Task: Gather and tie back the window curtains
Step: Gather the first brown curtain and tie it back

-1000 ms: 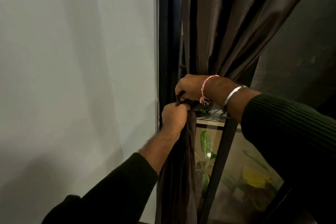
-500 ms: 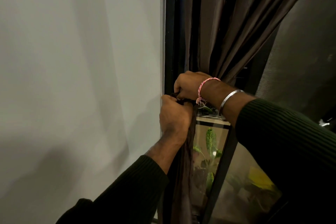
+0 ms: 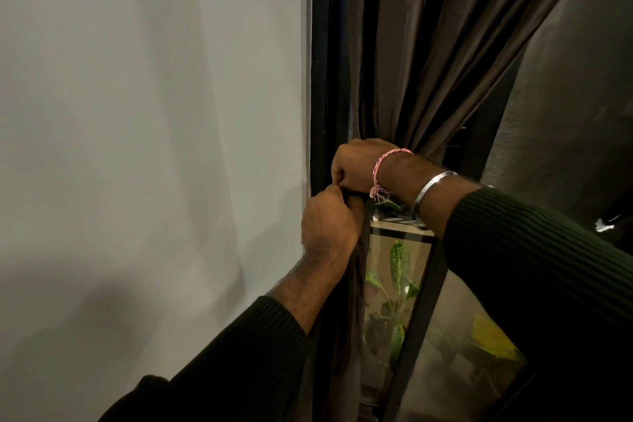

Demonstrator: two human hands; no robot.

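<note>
A dark brown curtain (image 3: pixel 421 55) hangs in folds beside the black window frame (image 3: pixel 322 79) and is bunched tight at mid height. My right hand (image 3: pixel 356 164) grips the bunch from above, its wrist wearing a pink thread band and a steel bangle. Just below, my left hand (image 3: pixel 329 223) is curled round the gathered fabric, knuckles touching the right hand. The curtain's lower part (image 3: pixel 346 336) hangs straight down under my left hand. What lies between the fingers is hidden; no separate tie-back shows.
A plain white wall (image 3: pixel 154 147) fills the left half. Behind the glass, green leafy plants (image 3: pixel 397 271) and a yellow object (image 3: pixel 493 343) show. A black frame bar (image 3: pixel 421 312) slants down at the lower right. Dark mesh screen (image 3: pixel 565 96) is at the right.
Both hands have stayed on the curtain bunch. My left hand rose slightly and closed up against the right hand; the view shifted a little to the left.
</note>
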